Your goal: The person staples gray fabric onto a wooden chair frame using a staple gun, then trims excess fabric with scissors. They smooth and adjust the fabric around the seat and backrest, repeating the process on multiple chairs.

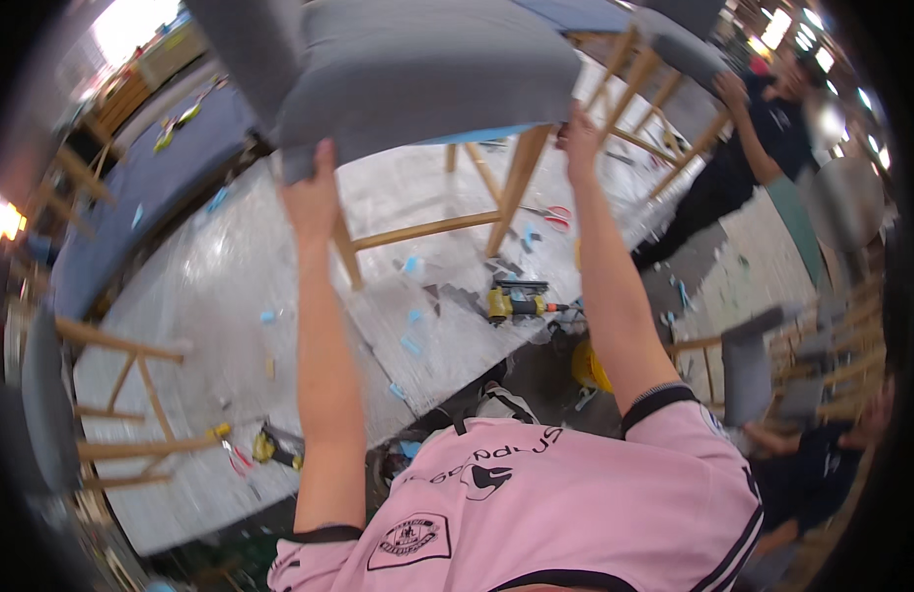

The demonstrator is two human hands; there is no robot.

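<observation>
We hold a grey upholstered chair (417,69) raised above the table (230,296), one hand at each side of the seat. Our left hand (314,192) grips the lower left edge of the padding, fingers clamped on it; our right hand (578,133) grips the right edge where the seat meets a wooden leg (521,183), fingers closed on it too. We judge the chair bulky and moderately heavy: the wooden frame is stiff, while the fabric cushion gives under pressure and may slip, so the firmest hold is likely the seat rail or legs rather than the padding. Below the legs lie a yellow nail gun (516,301), red-handled scissors (553,212) and blue scraps. Room is tight: a co-worker (763,138) handles a second chair (674,59) at upper right, and another chair frame (121,395) lies at the table's left edge.
</observation>
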